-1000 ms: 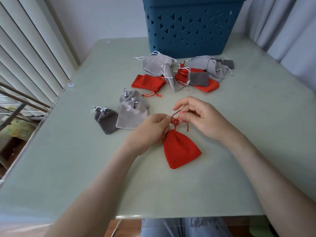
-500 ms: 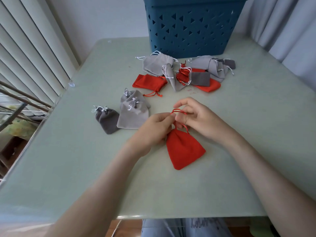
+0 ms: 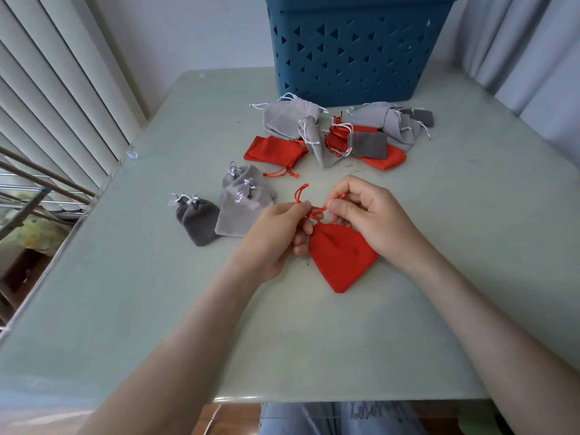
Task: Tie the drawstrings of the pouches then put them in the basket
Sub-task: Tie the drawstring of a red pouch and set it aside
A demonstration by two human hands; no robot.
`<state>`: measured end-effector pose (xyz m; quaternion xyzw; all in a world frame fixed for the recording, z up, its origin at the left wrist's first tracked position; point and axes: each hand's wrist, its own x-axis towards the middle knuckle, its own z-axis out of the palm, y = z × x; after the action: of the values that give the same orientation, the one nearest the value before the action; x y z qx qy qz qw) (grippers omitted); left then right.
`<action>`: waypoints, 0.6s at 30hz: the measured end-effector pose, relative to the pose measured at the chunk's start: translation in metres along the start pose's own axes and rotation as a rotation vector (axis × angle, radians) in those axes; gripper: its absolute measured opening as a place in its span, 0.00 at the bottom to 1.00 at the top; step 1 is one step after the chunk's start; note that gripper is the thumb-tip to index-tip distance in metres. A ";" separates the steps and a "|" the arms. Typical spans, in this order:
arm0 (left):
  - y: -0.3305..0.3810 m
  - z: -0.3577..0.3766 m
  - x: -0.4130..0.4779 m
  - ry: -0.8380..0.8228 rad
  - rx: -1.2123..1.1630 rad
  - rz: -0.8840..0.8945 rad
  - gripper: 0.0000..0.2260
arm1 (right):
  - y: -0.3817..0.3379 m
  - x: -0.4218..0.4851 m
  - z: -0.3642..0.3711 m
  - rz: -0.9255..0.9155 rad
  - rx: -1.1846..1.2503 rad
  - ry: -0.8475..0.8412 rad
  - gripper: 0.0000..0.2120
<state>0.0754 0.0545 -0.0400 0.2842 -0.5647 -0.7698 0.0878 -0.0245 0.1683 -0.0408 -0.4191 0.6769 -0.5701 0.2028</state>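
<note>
**A:** Where is the pouch being worked on?

**B:** The red pouch (image 3: 342, 259) lies flat on the pale green worktop (image 3: 141, 293), well in front of the blue basket (image 3: 354, 51) on the person's side. Its gathered neck points toward the basket.

**A:** And the hands?

**B:** Both are at the neck. The left hand (image 3: 276, 237) has its grip pinched on the red drawstring (image 3: 315, 211), thumb against fingertips. A loose loop of cord sticks up from that pinch toward the basket. The right hand (image 3: 373, 218) pinches the same cord from the other side, its fingers curled. A short stretch of cord runs between the two pinches.

**A:** What about the other pouches?

**B:** A heap of pouches (image 3: 329, 133) in light grey, red and dark grey lies just in front of the basket's front wall, with cords trailing loose. Farther out toward the basket's front-left are two light grey pouches (image 3: 241, 211) with cinched necks. Two dark grey pouches (image 3: 199, 219), also cinched, lie just beyond those to the left.
</note>
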 end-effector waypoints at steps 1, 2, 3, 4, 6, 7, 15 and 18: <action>0.001 0.000 0.000 -0.003 -0.038 -0.011 0.13 | -0.001 0.000 0.000 -0.003 0.032 -0.013 0.09; 0.002 -0.001 0.000 -0.006 -0.072 -0.022 0.13 | -0.002 -0.001 0.001 -0.006 0.057 -0.021 0.09; 0.002 -0.001 0.000 -0.011 -0.098 -0.032 0.13 | -0.002 -0.001 0.001 -0.008 0.080 -0.024 0.09; 0.003 -0.002 0.000 -0.019 -0.117 -0.042 0.13 | -0.002 -0.001 0.000 -0.014 0.106 -0.021 0.09; 0.004 -0.003 0.001 -0.047 -0.136 -0.051 0.13 | -0.003 -0.001 -0.001 -0.034 0.155 -0.009 0.08; 0.005 -0.003 0.001 -0.071 -0.142 -0.047 0.14 | -0.003 -0.001 -0.002 -0.045 0.183 -0.010 0.06; 0.003 -0.004 -0.001 -0.195 -0.254 0.090 0.12 | 0.007 0.001 0.001 0.146 0.212 -0.149 0.16; 0.003 -0.005 0.000 -0.154 -0.180 0.145 0.09 | 0.006 0.003 0.000 0.137 0.212 -0.165 0.16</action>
<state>0.0778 0.0497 -0.0380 0.1740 -0.5174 -0.8285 0.1247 -0.0283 0.1665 -0.0461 -0.3937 0.6209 -0.5869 0.3393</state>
